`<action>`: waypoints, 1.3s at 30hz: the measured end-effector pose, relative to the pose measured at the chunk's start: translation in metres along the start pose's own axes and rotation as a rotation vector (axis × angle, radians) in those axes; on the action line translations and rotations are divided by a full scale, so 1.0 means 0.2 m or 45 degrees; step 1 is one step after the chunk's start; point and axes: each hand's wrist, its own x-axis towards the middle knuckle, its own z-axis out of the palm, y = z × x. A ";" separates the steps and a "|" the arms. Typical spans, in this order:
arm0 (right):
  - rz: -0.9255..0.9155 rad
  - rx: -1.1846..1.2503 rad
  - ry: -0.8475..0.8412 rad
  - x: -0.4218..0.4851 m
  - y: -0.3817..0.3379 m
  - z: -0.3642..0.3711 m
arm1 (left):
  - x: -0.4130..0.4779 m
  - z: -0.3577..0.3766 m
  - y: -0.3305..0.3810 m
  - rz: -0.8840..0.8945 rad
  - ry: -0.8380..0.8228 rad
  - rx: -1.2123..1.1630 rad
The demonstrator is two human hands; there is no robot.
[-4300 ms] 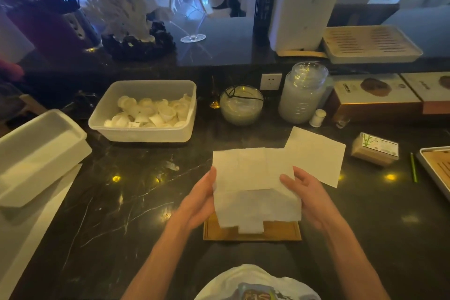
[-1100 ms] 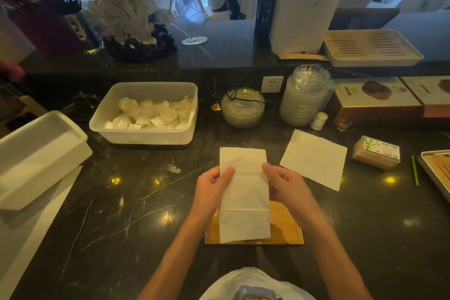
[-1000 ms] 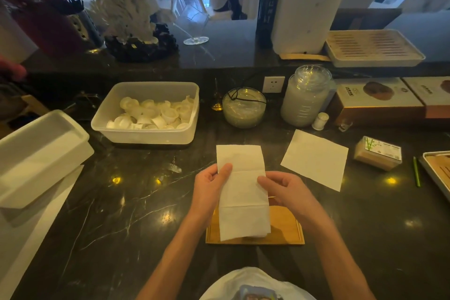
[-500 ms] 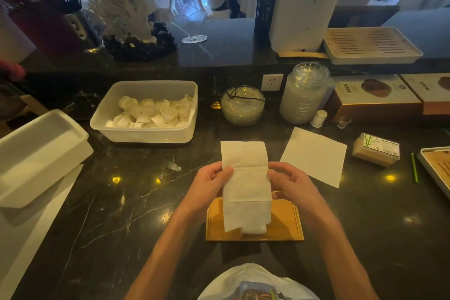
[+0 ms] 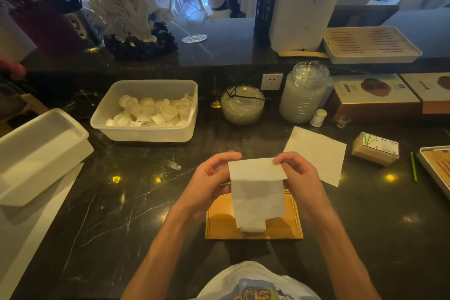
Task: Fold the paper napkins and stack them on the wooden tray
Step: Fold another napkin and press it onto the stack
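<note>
On my far left, a white plastic tub point(image 5: 41, 151) sits at the edge of the dark marble counter point(image 5: 109, 214). Farther back, a clear container point(image 5: 146, 135) of small white cups stands against the raised ledge. Between these and the hands I see a broad stretch of bare marble, the widest room on that side. The left hand point(image 5: 209, 182) is raised over the counter, palm turned toward me and fingers curled, and it pinches the top left corner of the paper napkin point(image 5: 258, 197). The napkin's upper part is folded over toward me, and the rest hangs straight down in front of the wooden tray point(image 5: 219, 224), which lies near me with its edges square to the counter. A narrower white piece shows at the napkin's bottom edge, and I cannot tell whether it belongs to the napkin or rests on the tray. The right hand point(image 5: 302, 178) mirrors the left, its thumb and fingertips pinching the top right corner of the fold. Just beyond it, a second napkin point(image 5: 319, 153) lies flat and unfolded on the marble, close to the knuckles. Farther right are a small bamboo-printed box point(image 5: 375, 151), a green stick point(image 5: 413, 165) and a slatted tray point(image 5: 435, 168) cut off by the frame, with bare counter on their near side.
</note>
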 end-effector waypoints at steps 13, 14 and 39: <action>-0.248 -0.209 -0.023 0.02 -0.06 -0.04 | 0.01 0.03 -0.01 -0.182 -0.096 0.181; -0.249 -0.231 -0.048 0.01 -0.07 -0.04 | 0.01 0.03 -0.01 -0.168 -0.092 0.208; 0.152 0.029 -0.154 -0.04 -0.04 -0.03 | 0.02 0.03 0.02 -0.035 0.064 0.245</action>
